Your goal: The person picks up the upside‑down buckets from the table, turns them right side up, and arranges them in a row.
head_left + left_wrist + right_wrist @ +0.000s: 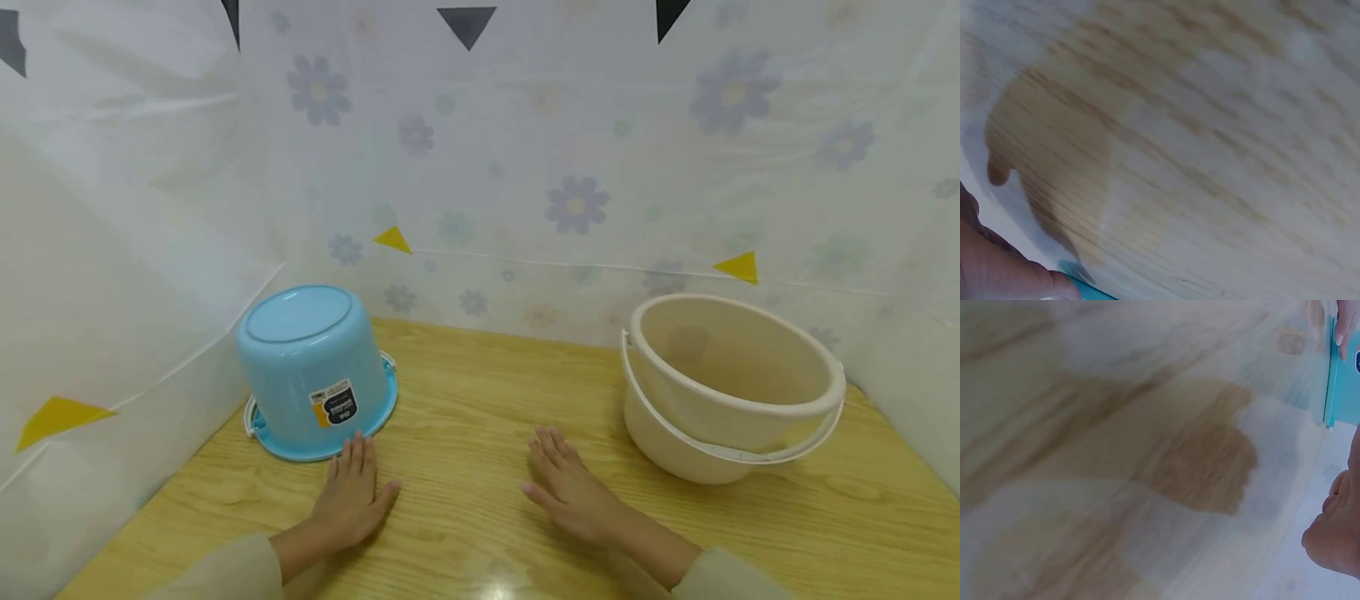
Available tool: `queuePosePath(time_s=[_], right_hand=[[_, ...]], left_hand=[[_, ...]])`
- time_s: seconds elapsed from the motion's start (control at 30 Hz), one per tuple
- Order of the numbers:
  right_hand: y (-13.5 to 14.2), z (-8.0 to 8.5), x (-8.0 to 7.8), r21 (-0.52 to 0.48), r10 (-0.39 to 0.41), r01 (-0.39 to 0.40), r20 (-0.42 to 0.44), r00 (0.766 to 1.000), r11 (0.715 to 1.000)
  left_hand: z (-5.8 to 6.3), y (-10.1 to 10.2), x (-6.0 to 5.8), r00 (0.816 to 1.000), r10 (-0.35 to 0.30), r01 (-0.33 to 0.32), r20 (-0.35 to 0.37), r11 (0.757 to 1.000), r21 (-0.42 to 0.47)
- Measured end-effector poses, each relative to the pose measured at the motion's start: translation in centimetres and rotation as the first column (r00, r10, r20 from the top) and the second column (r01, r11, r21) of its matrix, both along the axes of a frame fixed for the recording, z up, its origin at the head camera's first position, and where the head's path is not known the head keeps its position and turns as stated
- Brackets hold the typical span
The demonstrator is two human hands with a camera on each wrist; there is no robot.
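A light blue bucket (307,375) stands upside down on the left of the table, its base up and a printed label on its side. In the head view my left hand (351,498) lies in front of it, fingers extended, fingertips right at the blue rim. My right hand (576,496) has its fingers straight and holds nothing, over the wood between the two buckets. To its right a beige bucket (675,425) stands upright, mouth up, with its handle hanging down the front. The right wrist view shows part of the blue bucket (1346,394) beyond my right hand (1338,525).
A wood-grain table (465,417) lies under both buckets. White sheeting with a flower print (495,150) rises behind it, and plain white sheeting flanks the left side. Yellow pennants (738,267) hang on a string along the sheeting.
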State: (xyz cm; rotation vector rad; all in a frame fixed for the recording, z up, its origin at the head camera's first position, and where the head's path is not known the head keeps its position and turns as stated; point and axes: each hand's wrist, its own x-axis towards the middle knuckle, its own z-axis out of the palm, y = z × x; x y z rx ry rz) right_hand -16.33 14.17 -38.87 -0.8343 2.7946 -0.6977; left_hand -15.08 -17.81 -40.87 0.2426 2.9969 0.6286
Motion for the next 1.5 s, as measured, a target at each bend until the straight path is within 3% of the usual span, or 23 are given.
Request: queuePosePath(time_s=[0.27,0.8,1.13,1.5], right_hand=[[-1.7,0.2,-0.8,0.023,0.044,-0.043,-0.022,0.999,0.999],[-4.1,0.0,-2.9,0.04,0.098,-0.099,0.016,0.995,0.994],[-5.6,-0.6,-3.8,0.046,0.111,-0.113,0.045,0.993,0.993],[-7.4,-0.8,-5.4,0.055,0.106,-0.108,0.039,0.994,0.993]], left_hand=[[0.2,0.3,-0.3,1.0,0.009,-0.009,0.003,1.0,0.003],[0.2,1.3,-0.6,0.999,0.035,-0.035,0.025,0.999,0.013],[0.2,1.7,-0.3,0.996,-0.089,0.089,0.003,0.994,0.056],[0.1,2.8,-0.4,0.987,-0.159,0.159,-0.004,0.987,0.035]])
